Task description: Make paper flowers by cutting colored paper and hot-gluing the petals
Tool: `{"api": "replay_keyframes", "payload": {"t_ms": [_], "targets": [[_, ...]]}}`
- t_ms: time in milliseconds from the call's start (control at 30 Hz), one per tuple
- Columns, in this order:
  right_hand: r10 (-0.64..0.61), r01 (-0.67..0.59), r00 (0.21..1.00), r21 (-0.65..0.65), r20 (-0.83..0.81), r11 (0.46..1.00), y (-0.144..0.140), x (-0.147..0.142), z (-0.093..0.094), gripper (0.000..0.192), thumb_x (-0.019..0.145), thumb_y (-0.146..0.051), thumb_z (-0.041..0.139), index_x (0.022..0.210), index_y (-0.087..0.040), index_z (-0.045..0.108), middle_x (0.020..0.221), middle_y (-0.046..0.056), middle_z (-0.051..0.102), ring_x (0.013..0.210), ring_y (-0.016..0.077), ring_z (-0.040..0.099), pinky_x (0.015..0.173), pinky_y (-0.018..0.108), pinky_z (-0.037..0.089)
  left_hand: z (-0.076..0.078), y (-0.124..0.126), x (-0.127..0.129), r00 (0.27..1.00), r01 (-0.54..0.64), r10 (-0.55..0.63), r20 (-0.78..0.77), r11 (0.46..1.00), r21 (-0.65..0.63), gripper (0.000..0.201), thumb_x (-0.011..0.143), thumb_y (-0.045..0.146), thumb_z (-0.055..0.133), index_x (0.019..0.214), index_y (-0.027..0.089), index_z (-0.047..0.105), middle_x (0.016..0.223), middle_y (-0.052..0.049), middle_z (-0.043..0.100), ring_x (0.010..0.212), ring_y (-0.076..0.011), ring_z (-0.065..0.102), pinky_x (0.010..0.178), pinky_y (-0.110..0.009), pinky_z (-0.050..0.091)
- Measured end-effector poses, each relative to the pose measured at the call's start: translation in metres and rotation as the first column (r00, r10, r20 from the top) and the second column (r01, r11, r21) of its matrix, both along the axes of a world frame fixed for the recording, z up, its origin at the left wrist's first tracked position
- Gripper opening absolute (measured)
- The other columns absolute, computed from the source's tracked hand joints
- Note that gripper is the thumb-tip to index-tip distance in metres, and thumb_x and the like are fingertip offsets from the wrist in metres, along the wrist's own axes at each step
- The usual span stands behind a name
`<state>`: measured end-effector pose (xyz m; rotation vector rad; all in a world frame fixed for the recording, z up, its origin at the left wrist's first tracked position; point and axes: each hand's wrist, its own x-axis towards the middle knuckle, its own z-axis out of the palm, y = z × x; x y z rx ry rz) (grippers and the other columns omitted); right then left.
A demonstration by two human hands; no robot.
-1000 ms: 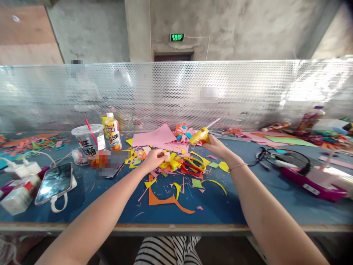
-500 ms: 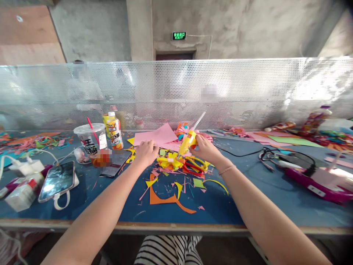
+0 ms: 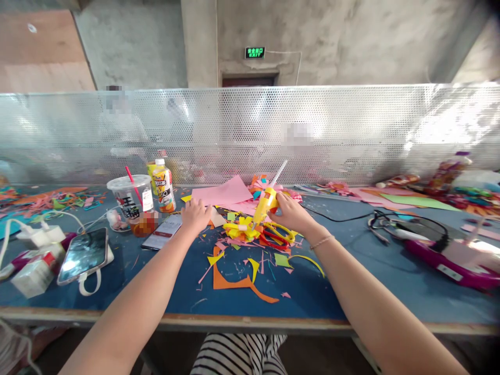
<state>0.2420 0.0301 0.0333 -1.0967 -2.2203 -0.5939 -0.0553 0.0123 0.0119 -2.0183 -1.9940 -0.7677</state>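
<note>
Moved since the frame half a second back: left hand (image 3: 196, 215), shifted leftward, farther from the paper flower. Screen of the flat device (image 3: 167, 233) beside its wrist, dark then, now lit. Glue gun and flower: much as they were.

Item: glue gun (image 3: 265, 204), yellow, one. Held in the right hand (image 3: 289, 212); grip closed around it. Clear glue stick (image 3: 279, 173) projecting from its upper end. Long axis slanted, from the stick at upper right down to the nozzle at lower left.

Item: paper flower (image 3: 233, 230), yellow, pale at the centre. Lies on the desk (image 3: 312, 294) between the hands, to the left of the right grip and lower in view. Nozzle directed down at its right side; contact with the petals cannot be told. Of the two hands, the right is the nearer by way of the nozzle; the left is apart from the flower, on its other side.

Item: left grip. Fingers pointing forward, low over the paper scraps near the pink sheet (image 3: 222, 191); underside hidden, so whether anything is held cannot be told.

Item: scissors (image 3: 270, 243), red and yellow loops, just right of the flower, below the gun hand.

Item: orange offcut (image 3: 231, 284), curved, nearer the front edge.

Item: black cable (image 3: 339, 221), lying right of the gun hand.
</note>
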Motion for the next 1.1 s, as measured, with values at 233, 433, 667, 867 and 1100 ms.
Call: {"api": "replay_keyframes", "payload": {"t_ms": [233, 433, 667, 867, 1100], "targets": [[0.014, -0.015, 1.000, 0.034, 0.010, 0.999, 0.003, 0.000, -0.003, 0.022, 0.076, -0.038, 0.050, 0.083, -0.019, 0.041, 0.079, 0.007, 0.053, 0.071, 0.0203, 0.051, 0.062, 0.031, 0.040, 0.013, -0.024, 0.033, 0.735, 0.663, -0.678, 0.022, 0.725, 0.184, 0.032, 0.083, 0.042, 0.043, 0.099, 0.017, 0.055, 0.101, -0.008, 0.057, 0.099, -0.0201, 0.050, 0.088, -0.033, 0.039], [0.011, -0.015, 0.999, 0.113, 0.031, 0.993, 0.005, -0.003, -0.007, 0.021, 0.077, -0.037, 0.048, 0.084, -0.018, 0.042, 0.083, 0.009, 0.055, 0.075, 0.0217, 0.053, 0.062, 0.032, 0.040, 0.005, -0.027, 0.042, 0.710, 0.699, -0.690, 0.144, 0.715, -0.016, 0.023, 0.076, 0.030, 0.052, 0.094, 0.017, 0.059, 0.077, -0.004, 0.063, 0.067, -0.0145, 0.056, 0.062, -0.025, 0.042], [-0.043, 0.025, 0.991, 0.146, 0.124, 0.989, -0.005, -0.009, -0.003, 0.024, 0.080, -0.037, 0.046, 0.089, -0.016, 0.047, 0.084, 0.010, 0.057, 0.075, 0.0219, 0.055, 0.059, 0.030, 0.036, 0.002, -0.022, 0.045, 0.784, 0.601, -0.563, 0.261, 0.793, -0.096, 0.021, 0.075, 0.026, 0.049, 0.087, 0.016, 0.062, 0.076, -0.004, 0.065, 0.067, -0.0149, 0.058, 0.058, -0.023, 0.039], [-0.055, 0.032, 0.982, 0.128, 0.181, 0.991, -0.008, -0.010, -0.003, 0.024, 0.079, -0.038, 0.046, 0.086, -0.016, 0.048, 0.083, 0.010, 0.057, 0.072, 0.0206, 0.054, 0.057, 0.029, 0.034, 0.002, -0.026, 0.049, 0.812, 0.566, -0.522, 0.262, 0.815, -0.128, 0.023, 0.074, 0.025, 0.049, 0.088, 0.015, 0.064, 0.068, -0.003, 0.064, 0.059, -0.0139, 0.055, 0.051, -0.022, 0.034], [-0.069, 0.065, 0.997, 0.105, 0.030, 0.992, -0.006, -0.007, -0.001, 0.022, 0.075, -0.037, 0.049, 0.082, -0.017, 0.046, 0.084, 0.008, 0.057, 0.070, 0.0187, 0.054, 0.057, 0.027, 0.036, -0.001, -0.021, 0.050, 0.822, 0.537, -0.505, 0.263, 0.841, -0.064, 0.020, 0.071, 0.020, 0.047, 0.080, 0.015, 0.064, 0.070, -0.004, 0.064, 0.063, -0.0147, 0.055, 0.055, -0.022, 0.036]]}}
